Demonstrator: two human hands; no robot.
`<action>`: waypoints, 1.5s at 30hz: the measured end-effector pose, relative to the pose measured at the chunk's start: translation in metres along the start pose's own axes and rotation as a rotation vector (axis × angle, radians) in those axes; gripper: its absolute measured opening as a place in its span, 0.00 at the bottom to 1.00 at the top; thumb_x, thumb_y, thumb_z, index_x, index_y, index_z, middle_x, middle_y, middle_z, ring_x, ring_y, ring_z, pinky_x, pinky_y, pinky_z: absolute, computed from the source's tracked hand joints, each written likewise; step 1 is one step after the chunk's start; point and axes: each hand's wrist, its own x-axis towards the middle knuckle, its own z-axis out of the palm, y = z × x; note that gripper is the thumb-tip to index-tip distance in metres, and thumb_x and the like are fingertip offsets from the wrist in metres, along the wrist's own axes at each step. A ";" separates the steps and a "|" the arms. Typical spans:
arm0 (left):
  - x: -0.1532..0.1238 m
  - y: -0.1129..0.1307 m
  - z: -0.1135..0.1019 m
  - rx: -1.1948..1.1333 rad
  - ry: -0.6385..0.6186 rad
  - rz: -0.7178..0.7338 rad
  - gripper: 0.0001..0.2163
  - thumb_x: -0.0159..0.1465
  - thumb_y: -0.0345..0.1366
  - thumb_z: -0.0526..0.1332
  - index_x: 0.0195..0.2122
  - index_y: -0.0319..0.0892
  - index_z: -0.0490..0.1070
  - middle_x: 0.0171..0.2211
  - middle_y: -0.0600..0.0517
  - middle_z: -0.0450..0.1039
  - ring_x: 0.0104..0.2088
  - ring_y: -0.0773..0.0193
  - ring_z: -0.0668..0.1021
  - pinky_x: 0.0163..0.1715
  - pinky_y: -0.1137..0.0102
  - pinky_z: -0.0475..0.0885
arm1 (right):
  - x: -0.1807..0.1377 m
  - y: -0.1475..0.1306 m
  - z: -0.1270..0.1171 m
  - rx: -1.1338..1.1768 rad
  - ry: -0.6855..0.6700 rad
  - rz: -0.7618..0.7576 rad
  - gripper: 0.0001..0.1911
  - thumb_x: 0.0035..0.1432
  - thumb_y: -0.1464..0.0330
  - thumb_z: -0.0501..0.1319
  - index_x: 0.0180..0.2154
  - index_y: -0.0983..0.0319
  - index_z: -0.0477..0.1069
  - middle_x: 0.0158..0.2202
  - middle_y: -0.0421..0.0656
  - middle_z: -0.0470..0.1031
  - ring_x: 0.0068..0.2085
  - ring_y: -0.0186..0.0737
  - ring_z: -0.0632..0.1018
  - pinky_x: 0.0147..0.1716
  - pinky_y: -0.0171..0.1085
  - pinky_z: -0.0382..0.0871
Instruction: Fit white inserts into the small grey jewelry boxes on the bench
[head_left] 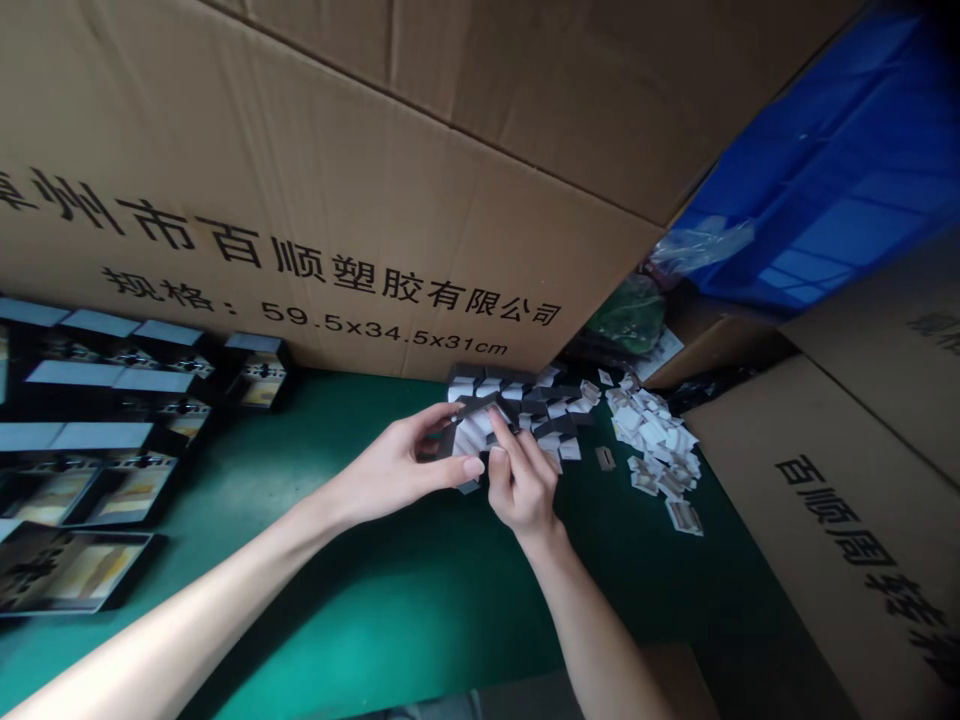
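My left hand (401,465) and my right hand (521,485) meet above the green table (352,590), both gripping a small flat dark piece (472,412) with a pale face. My left thumb and fingers pinch its left end; my right fingers press on its right end. Just behind the hands lies a pile of dark and white small parts (536,400). To the right of it, a heap of small white pieces (656,440) spreads over the table.
A large printed cardboard box (322,190) stands close behind the hands. Black trays with pale inserts (90,440) line the left side. Another cardboard box (840,500) is at the right, a blue crate (840,190) above it.
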 end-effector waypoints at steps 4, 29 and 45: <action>0.000 0.000 0.002 -0.076 -0.015 0.005 0.38 0.60 0.46 0.71 0.69 0.44 0.62 0.58 0.40 0.75 0.48 0.49 0.82 0.49 0.55 0.78 | -0.001 0.002 0.001 0.013 -0.007 -0.001 0.20 0.71 0.69 0.53 0.60 0.64 0.72 0.36 0.48 0.81 0.31 0.38 0.81 0.33 0.34 0.75; 0.003 -0.001 0.005 -0.123 0.061 0.155 0.34 0.58 0.41 0.74 0.62 0.51 0.59 0.56 0.45 0.71 0.55 0.51 0.76 0.49 0.58 0.77 | -0.005 0.000 0.006 0.082 -0.071 -0.101 0.15 0.69 0.68 0.63 0.55 0.63 0.76 0.27 0.40 0.81 0.25 0.32 0.79 0.30 0.32 0.73; 0.007 0.007 -0.006 0.250 0.460 0.079 0.20 0.72 0.53 0.52 0.48 0.43 0.74 0.32 0.52 0.77 0.27 0.64 0.75 0.28 0.70 0.69 | -0.003 -0.001 0.006 0.166 -0.061 -0.070 0.26 0.67 0.80 0.59 0.64 0.61 0.68 0.30 0.37 0.84 0.29 0.31 0.83 0.34 0.29 0.77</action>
